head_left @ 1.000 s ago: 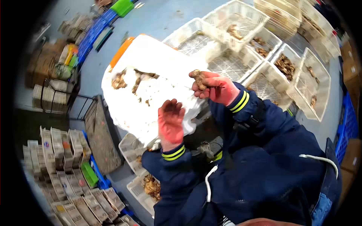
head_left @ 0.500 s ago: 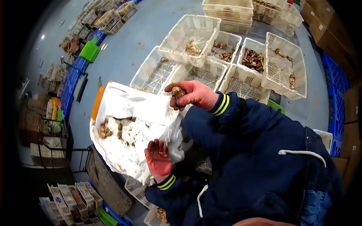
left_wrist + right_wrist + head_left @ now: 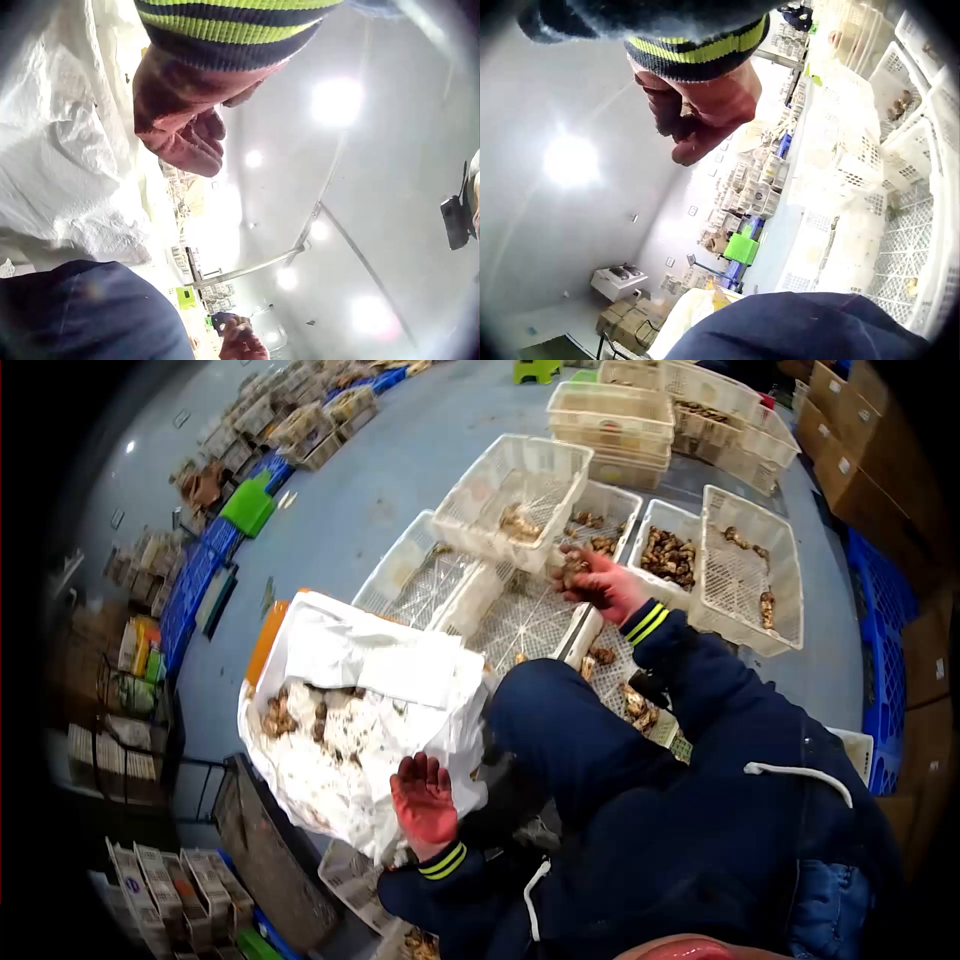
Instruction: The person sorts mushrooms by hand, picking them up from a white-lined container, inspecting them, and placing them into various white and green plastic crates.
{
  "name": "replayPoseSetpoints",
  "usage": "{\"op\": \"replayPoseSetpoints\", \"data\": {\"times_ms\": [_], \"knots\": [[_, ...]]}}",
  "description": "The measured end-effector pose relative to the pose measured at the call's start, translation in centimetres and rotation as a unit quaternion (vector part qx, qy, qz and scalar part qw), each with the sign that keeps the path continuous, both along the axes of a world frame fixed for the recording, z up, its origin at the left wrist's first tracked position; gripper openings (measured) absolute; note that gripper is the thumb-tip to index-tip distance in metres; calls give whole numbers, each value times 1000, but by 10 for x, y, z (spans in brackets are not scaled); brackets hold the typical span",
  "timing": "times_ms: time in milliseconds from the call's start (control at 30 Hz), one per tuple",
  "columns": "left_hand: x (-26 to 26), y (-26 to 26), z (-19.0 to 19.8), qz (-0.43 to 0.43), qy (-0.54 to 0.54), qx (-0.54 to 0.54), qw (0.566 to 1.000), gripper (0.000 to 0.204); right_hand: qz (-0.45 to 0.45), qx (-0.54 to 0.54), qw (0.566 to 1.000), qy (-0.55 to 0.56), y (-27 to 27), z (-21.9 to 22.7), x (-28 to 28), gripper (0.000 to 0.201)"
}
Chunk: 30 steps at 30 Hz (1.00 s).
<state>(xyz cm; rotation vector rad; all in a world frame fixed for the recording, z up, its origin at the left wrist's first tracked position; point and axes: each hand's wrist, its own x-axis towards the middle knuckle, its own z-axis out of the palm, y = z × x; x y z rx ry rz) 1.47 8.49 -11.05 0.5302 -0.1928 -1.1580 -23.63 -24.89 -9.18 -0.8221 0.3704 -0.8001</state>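
Note:
My right hand (image 3: pixel 612 588), in a reddish glove, holds a brown, knobbly mushroom (image 3: pixel 573 567) at its fingertips. It is over the white mesh crates, near the crate (image 3: pixel 520 445) that sits raised on the others. In the right wrist view the mushroom (image 3: pixel 686 112) is mostly hidden by the curled fingers (image 3: pixel 697 145). My left hand (image 3: pixel 424 802) is palm up with relaxed fingers and nothing in it, beside the white-lined box (image 3: pixel 400 660). Inside that box lie several mushrooms (image 3: pixel 279 716) and dark crumbs on the white liner.
A crate of small mushrooms (image 3: pixel 668 556) and a crate with a few mushrooms (image 3: pixel 750 575) stand on the right. Stacked crates (image 3: pixel 610 425) are at the back. Blue pallets (image 3: pixel 880 650) and cardboard boxes (image 3: pixel 855 430) line the right side. My knee (image 3: pixel 570 710) is between box and crates.
My right hand has moved from beside the lined box rightward over the crates, still holding the mushroom. The left hand stays palm up near the box. The head view has shifted.

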Motion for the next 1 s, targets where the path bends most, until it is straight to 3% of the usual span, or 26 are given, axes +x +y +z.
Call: {"op": "replayPoseSetpoints", "data": {"times_ms": [267,533,567,633,667,733,767,800,867,933,1000], "knots": [[-4,0,0,28,19,14,999,36,49,-91,995,3,26,37,5,59],[-5,1,-1,37,5,46,998,35,78,-8,997,-10,21,20,3,56],[-5,1,-1,42,-1,58,997,35,79,-5,997,-9,15,8,1,56],[-5,1,-1,62,-10,70,996,34,56,63,991,103,-15,-41,-1,46],[-5,1,-2,66,11,99,993,33,22,-64,987,145,-46,-100,-7,39],[-2,3,-9,70,28,105,992,31,-24,-59,971,231,-104,-132,-20,34],[-2,1,-5,90,30,162,982,31,-45,-52,968,241,-138,-145,-20,32],[-4,2,-5,106,3,143,984,32,-55,-37,971,229,-169,-148,-16,31],[2,4,3,127,-4,126,984,33,-49,9,984,169,-208,-139,12,29],[15,12,8,141,-18,102,985,35,13,102,984,145,-214,-103,63,34],[31,22,0,147,-26,69,986,35,59,17,987,148,-129,-2,132,36]]}}
